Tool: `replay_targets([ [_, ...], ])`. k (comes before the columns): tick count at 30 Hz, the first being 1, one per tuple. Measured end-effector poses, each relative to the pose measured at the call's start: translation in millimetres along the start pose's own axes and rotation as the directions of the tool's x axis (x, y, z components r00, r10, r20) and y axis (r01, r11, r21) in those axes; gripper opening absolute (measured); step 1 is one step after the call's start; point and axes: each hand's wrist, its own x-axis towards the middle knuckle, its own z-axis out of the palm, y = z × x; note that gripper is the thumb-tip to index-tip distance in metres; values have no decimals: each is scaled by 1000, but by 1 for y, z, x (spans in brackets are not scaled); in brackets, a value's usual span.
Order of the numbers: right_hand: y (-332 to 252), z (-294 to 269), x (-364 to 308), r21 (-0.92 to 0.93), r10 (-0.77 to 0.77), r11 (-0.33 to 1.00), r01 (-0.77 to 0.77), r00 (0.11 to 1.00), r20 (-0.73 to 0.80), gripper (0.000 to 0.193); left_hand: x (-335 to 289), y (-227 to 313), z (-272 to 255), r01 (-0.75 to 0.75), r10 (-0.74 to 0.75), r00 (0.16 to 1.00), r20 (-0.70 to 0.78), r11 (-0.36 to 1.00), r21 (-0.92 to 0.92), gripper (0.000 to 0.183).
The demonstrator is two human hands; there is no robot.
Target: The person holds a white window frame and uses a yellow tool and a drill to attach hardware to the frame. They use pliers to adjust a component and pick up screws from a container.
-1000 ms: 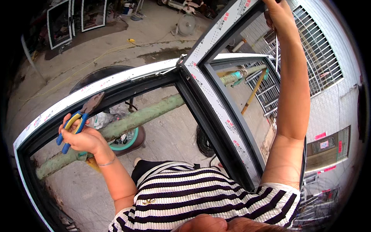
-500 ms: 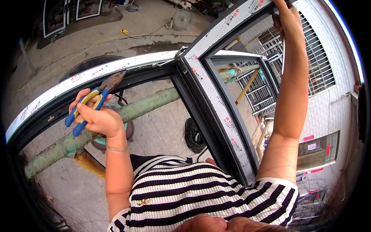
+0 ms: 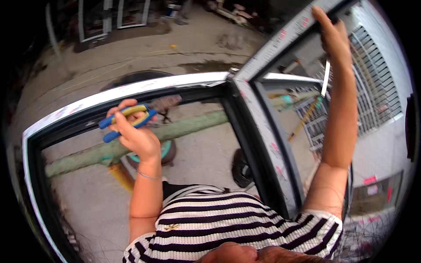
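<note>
My left hand (image 3: 138, 136) is closed around the blue-and-yellow handles of pliers (image 3: 131, 117). Their rusty jaws (image 3: 164, 103) point right, over the inner edge of a large dark window frame (image 3: 184, 90) faced with white printed film. At the upper right, my right hand (image 3: 337, 44) grips the far part of a hinged sash (image 3: 258, 61), which stands swung out from the frame. The thumb lies on the filmed face; the other fingers are partly hidden behind the bar. Just below that hand, a thin white strip (image 3: 326, 79) shows beside my forearm; whether I hold it cannot be told.
A green pipe rail (image 3: 188, 127) runs beneath the frame, with a yellow bar (image 3: 120, 175) under it. A black coil (image 3: 242, 168) lies on the floor. Other framed panels (image 3: 131, 15) stand at the far left. White barred grilles (image 3: 377, 74) line the right wall.
The whole view has shifted, so the frame and both arms appear farther right, with blur. The pliers have tipped from a steep slant to a flatter one. Both hands keep their hold.
</note>
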Motion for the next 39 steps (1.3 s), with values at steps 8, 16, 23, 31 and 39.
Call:
replay_targets([
  [8, 10, 4, 7, 119, -129, 984, 136, 990, -64, 58, 73, 105, -56, -30, 13, 996, 88, 980, 195, 33],
  [16, 26, 4, 11, -45, -15, 999, 11, 995, -98, 67, 149, 191, -53, -801, -21, 476, 879, -424, 423, 30],
  [23, 40, 7, 27, -24, -139, 990, 137, 977, -160, 86, 196, 175, -94, -840, -411, 523, 747, -394, 372, 60],
  [31, -5, 0, -2, -97, -59, 993, 59, 998, 8, 44, 196, 170, -93, -849, -420, 526, 739, -309, 428, 84],
  [39, -48, -11, -39, 42, 30, 999, -26, 993, -118, 72, 120, 154, 22, -977, -78, 210, 975, -68, 204, 71],
])
